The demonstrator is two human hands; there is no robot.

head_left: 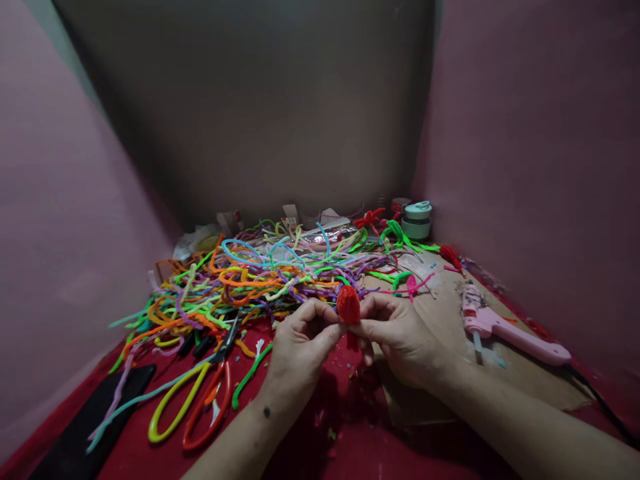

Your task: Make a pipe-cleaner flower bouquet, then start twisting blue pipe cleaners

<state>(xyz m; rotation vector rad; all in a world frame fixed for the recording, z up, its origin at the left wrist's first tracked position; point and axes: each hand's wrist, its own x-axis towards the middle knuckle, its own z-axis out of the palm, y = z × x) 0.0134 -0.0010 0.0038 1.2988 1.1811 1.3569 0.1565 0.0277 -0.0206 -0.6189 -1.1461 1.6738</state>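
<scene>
Both hands meet at centre, pinching a small red fuzzy coil [349,305] made of wound pipe cleaner; the left hand [300,347] grips it from one side with thumb and forefinger, the right hand [400,337] clasps it from the other, fingers curled close. A short red stem shows below the coil, between the thumbs. The coil is held just above a red table surface [320,440], at the near edge of a cardboard sheet [450,320] that runs off under the right wrist. Directly behind the grip, a big loose heap of pipe cleaners [250,280] in orange, green, purple, blue and yellow. Left of the left hand, scissors [195,407] lie flat, one yellow-green handle loop and one orange. Farther left, a black flat object [90,427] at the table's edge. Right of the right hand, a pink glue gun [500,323] rests on the cardboard, its black cord trailing away. Behind and right of the grip, by the wall, a stack of pale green tape rolls [417,220] and a finished red pipe-cleaner flower [370,218].
</scene>
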